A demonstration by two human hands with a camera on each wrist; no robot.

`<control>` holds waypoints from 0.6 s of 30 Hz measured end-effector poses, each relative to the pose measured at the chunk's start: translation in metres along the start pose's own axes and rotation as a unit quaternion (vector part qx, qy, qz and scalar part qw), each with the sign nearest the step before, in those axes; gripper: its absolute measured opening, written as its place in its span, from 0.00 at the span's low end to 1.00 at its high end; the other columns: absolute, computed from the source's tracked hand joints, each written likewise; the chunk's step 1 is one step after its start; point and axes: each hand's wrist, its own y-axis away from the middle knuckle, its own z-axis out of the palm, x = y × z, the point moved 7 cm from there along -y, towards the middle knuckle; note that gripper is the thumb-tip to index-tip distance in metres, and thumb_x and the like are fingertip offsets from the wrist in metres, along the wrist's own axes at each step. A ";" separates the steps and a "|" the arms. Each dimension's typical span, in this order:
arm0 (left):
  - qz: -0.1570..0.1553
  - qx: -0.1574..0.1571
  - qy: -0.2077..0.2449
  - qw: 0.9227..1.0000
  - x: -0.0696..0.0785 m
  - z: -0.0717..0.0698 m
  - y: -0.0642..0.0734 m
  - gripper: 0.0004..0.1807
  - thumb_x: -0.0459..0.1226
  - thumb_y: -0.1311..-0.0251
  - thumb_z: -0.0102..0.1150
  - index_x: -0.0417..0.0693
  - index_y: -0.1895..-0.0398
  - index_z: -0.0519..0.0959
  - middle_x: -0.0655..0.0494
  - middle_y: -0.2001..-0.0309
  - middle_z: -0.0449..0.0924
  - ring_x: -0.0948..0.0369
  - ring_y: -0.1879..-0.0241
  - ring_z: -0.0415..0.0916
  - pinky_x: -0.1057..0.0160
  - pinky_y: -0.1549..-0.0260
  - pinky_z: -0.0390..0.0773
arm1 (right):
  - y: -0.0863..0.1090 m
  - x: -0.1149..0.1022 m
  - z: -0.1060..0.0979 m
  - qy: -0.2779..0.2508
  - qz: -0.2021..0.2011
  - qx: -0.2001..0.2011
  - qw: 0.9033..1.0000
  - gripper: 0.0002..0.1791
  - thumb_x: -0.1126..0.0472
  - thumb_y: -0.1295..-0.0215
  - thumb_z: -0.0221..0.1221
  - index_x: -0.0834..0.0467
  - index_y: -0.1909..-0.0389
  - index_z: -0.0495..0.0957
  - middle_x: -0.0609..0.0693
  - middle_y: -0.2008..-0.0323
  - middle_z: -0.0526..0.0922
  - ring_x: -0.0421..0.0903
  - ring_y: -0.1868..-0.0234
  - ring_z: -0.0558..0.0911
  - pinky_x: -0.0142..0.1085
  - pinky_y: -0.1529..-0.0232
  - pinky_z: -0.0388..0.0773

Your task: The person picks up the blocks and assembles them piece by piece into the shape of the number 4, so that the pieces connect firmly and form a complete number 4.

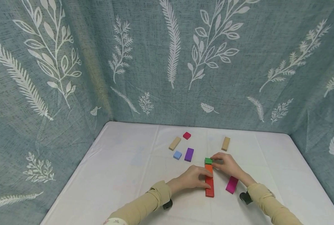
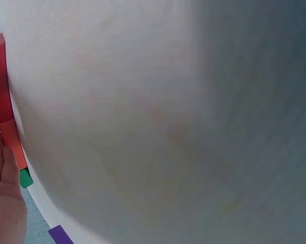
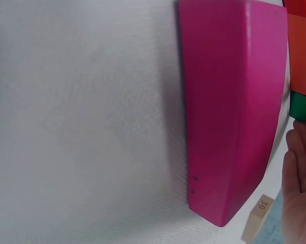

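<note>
A row of end-to-end blocks runs away from me: a red block [image 1: 209, 192] nearest, an orange block [image 1: 208, 169], then a small green block [image 1: 208, 161]. My left hand [image 1: 193, 177] reaches over the row from the left, its curled fingers and thumb holding at the joint of red and orange, with the thumb over the red block. At the far end, my right hand [image 1: 227, 164] pinches the green block from the right. A magenta block [image 3: 224, 101] lies close beneath the right wrist, apart from the row.
Beyond the row lie a purple block [image 1: 189, 154], a light blue block [image 1: 177, 155], a small crimson block [image 1: 187, 135] and two wooden blocks, one at left [image 1: 174, 143] and one at right [image 1: 225, 143]. A patterned curtain [image 1: 155, 62] borders the white table [image 1: 113, 162].
</note>
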 end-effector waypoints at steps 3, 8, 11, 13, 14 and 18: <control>0.003 0.002 0.001 1.000 0.000 0.000 0.000 0.20 0.46 0.55 0.66 0.49 0.56 0.80 0.63 0.57 0.81 0.74 0.55 0.72 0.80 0.53 0.67 | 0.001 0.000 -0.001 -0.006 -0.001 0.000 1.000 0.14 0.63 0.48 0.63 0.60 0.58 0.79 0.49 0.61 0.81 0.47 0.58 0.78 0.42 0.56 0.76; 0.003 0.003 -0.001 1.000 0.000 0.000 0.000 0.20 0.46 0.54 0.66 0.49 0.56 0.80 0.63 0.57 0.80 0.74 0.55 0.73 0.81 0.53 0.67 | 0.001 0.000 0.000 -0.011 -0.001 0.001 1.000 0.14 0.64 0.47 0.62 0.60 0.57 0.79 0.49 0.60 0.81 0.47 0.57 0.78 0.43 0.56 0.76; 0.002 0.002 0.000 1.000 0.001 0.000 0.000 0.21 0.46 0.54 0.66 0.49 0.56 0.80 0.63 0.57 0.80 0.74 0.54 0.73 0.81 0.53 0.67 | 0.001 0.001 0.000 -0.013 0.002 -0.001 1.000 0.15 0.64 0.47 0.62 0.60 0.57 0.79 0.49 0.60 0.81 0.47 0.57 0.78 0.43 0.56 0.76; 0.002 0.001 0.001 1.000 0.001 -0.001 0.000 0.21 0.46 0.54 0.66 0.49 0.56 0.80 0.63 0.57 0.80 0.74 0.54 0.73 0.81 0.53 0.67 | 0.001 0.002 0.001 -0.015 0.004 -0.002 1.000 0.15 0.64 0.47 0.62 0.59 0.57 0.78 0.49 0.60 0.81 0.47 0.57 0.78 0.43 0.55 0.76; 0.002 0.000 0.001 1.000 0.001 -0.001 0.000 0.21 0.46 0.54 0.66 0.49 0.56 0.80 0.63 0.57 0.80 0.74 0.54 0.73 0.80 0.53 0.67 | 0.001 0.002 0.001 -0.015 0.004 -0.002 1.000 0.15 0.64 0.47 0.62 0.59 0.57 0.78 0.49 0.60 0.81 0.47 0.57 0.78 0.43 0.55 0.76; 0.003 0.000 0.000 1.000 0.002 -0.001 0.001 0.21 0.46 0.54 0.66 0.49 0.56 0.80 0.62 0.57 0.80 0.74 0.54 0.73 0.80 0.53 0.67 | 0.002 0.002 0.002 -0.016 0.006 -0.002 1.000 0.15 0.63 0.47 0.63 0.59 0.57 0.78 0.49 0.60 0.81 0.47 0.57 0.78 0.43 0.55 0.76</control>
